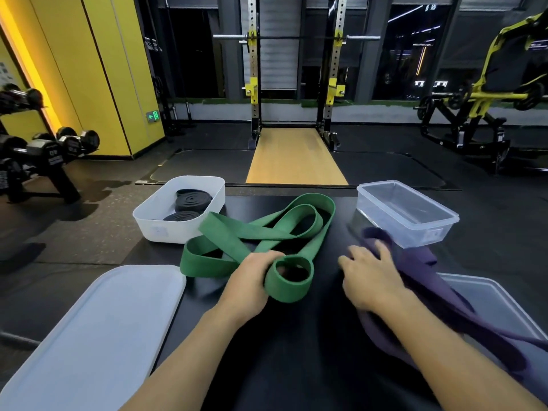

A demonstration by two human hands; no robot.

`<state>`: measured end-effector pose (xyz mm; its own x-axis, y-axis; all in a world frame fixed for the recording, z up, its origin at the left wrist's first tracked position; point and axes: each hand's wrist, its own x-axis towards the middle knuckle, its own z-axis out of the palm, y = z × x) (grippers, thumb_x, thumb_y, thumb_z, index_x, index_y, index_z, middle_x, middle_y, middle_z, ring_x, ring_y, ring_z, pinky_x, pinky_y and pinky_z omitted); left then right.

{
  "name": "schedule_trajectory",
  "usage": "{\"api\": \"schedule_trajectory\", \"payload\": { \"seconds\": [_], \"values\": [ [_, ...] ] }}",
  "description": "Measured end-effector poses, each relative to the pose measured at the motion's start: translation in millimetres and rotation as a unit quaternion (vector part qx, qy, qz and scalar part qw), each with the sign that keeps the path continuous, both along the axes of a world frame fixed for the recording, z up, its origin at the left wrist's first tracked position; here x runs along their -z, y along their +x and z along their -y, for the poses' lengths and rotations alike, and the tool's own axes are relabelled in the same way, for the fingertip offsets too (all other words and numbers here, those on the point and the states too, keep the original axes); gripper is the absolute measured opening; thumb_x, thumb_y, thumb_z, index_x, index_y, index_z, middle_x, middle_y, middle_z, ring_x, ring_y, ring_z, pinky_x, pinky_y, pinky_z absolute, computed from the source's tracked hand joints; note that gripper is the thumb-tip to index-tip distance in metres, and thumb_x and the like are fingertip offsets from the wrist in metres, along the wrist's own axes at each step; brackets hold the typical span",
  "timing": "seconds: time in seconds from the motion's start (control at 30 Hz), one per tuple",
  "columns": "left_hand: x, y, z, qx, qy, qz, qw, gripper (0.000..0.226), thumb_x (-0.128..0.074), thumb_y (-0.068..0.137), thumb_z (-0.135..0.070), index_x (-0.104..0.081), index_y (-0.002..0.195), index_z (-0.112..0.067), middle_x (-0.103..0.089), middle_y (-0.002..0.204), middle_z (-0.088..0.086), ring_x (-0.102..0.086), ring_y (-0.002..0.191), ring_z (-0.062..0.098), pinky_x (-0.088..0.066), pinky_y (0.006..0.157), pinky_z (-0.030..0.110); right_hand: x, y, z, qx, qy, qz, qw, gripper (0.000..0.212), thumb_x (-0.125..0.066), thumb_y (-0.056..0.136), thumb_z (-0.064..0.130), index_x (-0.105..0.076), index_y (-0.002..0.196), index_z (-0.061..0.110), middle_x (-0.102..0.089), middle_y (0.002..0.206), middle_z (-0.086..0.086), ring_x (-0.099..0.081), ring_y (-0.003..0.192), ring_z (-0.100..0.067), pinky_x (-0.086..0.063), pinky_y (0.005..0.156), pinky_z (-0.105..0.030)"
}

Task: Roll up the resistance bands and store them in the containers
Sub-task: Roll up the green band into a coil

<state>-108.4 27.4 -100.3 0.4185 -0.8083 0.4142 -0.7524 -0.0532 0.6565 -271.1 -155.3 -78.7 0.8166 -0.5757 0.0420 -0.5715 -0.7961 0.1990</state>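
Note:
A green resistance band (261, 229) lies in loose loops across the middle of the black table (302, 345). My left hand (252, 280) grips its near end, which is curled into a small loop. My right hand (373, 277) rests with spread fingers on a purple band (439, 295) that trails toward the lower right. A white container (154, 212) at the left holds two rolled black bands (192, 200). A clear container (409, 215) stands at the right with nothing in it.
A white lid (98, 327) lies at the near left of the table, a clear lid (498, 301) at the near right under the purple band. Beyond the table are a dumbbell rack (44, 155), a squat rack (296, 84) and a yellow machine (486, 108).

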Motion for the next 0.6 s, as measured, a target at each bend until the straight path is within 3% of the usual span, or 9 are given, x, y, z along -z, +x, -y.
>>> {"api": "schedule_trajectory", "payload": {
  "seconds": [0.03,0.1,0.23,0.3,0.37,0.43,0.5,0.6],
  "values": [
    [4,-2,-1,0.009,0.011,0.020,1.000,0.013,-0.060,0.100,-0.025,-0.067,0.105,-0.035,-0.069,0.100,-0.020,-0.064,0.100,0.001,-0.051,0.088,0.029,0,0,8,0.021,-0.020,0.006,1.000,0.031,-0.051,0.097,0.031,-0.054,0.128,0.028,-0.048,0.137,0.002,-0.043,0.137,-0.018,-0.002,0.124,-0.054],
    [15,-10,-3,0.024,0.049,0.067,0.996,0.021,-0.061,0.101,-0.024,-0.066,0.117,-0.037,-0.067,0.114,-0.021,-0.061,0.111,0.002,-0.050,0.097,0.031,1,0,17,0.052,-0.060,0.033,0.996,0.026,-0.058,0.095,0.032,-0.058,0.121,0.030,-0.053,0.127,0.004,-0.048,0.131,-0.017,-0.002,0.124,-0.055],
    [17,-33,-10,0.136,0.132,0.031,0.981,0.064,-0.054,0.091,0.009,-0.059,0.144,-0.027,-0.052,0.149,-0.015,-0.040,0.141,-0.001,-0.030,0.120,0.022,14,7,17,0.049,-0.066,0.133,0.988,0.029,-0.068,0.091,0.038,-0.068,0.119,0.030,-0.060,0.130,0.003,-0.051,0.132,-0.016,0.001,0.122,-0.051],
    [-2,-37,-19,0.161,0.173,-0.009,0.972,0.083,-0.043,0.083,0.020,-0.052,0.150,-0.029,-0.034,0.162,-0.016,-0.019,0.151,-0.006,-0.013,0.124,0.014,19,13,8,-0.021,-0.028,0.229,0.973,0.026,-0.073,0.089,0.032,-0.075,0.114,0.026,-0.065,0.129,0.001,-0.057,0.128,-0.018,-0.010,0.121,-0.046],
    [-23,-35,-28,0.185,0.193,-0.027,0.963,0.090,-0.037,0.079,0.022,-0.052,0.150,-0.031,-0.023,0.165,-0.019,-0.014,0.151,-0.012,-0.014,0.120,0.008,13,17,-8,-0.078,0.068,0.296,0.950,0.022,-0.067,0.096,0.030,-0.076,0.114,0.024,-0.066,0.129,0.004,-0.060,0.122,-0.020,-0.034,0.114,-0.041],
    [-43,-29,-37,0.187,0.173,-0.063,0.965,0.085,-0.039,0.081,0.024,-0.058,0.144,-0.030,-0.035,0.159,-0.021,-0.038,0.141,-0.010,-0.033,0.109,0.008,6,20,-25,-0.083,0.153,0.309,0.935,0.027,-0.059,0.101,0.040,-0.076,0.115,0.025,-0.063,0.130,0.006,-0.057,0.121,-0.019,-0.045,0.104,-0.037],
    [-55,-21,-43,0.129,0.101,-0.068,0.984,0.065,-0.050,0.088,0.016,-0.067,0.129,-0.032,-0.058,0.139,-0.022,-0.064,0.118,0.001,-0.049,0.095,0.015,-2,22,-40,-0.067,0.203,0.287,0.934,0.039,-0.051,0.100,0.055,-0.076,0.114,0.028,-0.060,0.131,0.008,-0.055,0.124,-0.017,-0.046,0.100,-0.034],
    [-55,1,-43,-0.055,0.068,0.043,0.995,0.028,-0.064,0.093,-0.009,-0.071,0.100,-0.035,-0.068,0.104,-0.021,-0.064,0.101,0.001,-0.053,0.092,0.033,-18,22,-61,-0.044,0.268,0.217,0.938,0.071,-0.049,0.084,0.083,-0.068,0.130,0.032,-0.052,0.139,0.015,-0.049,0.131,-0.012,-0.045,0.103,-0.037]
  ]
}}
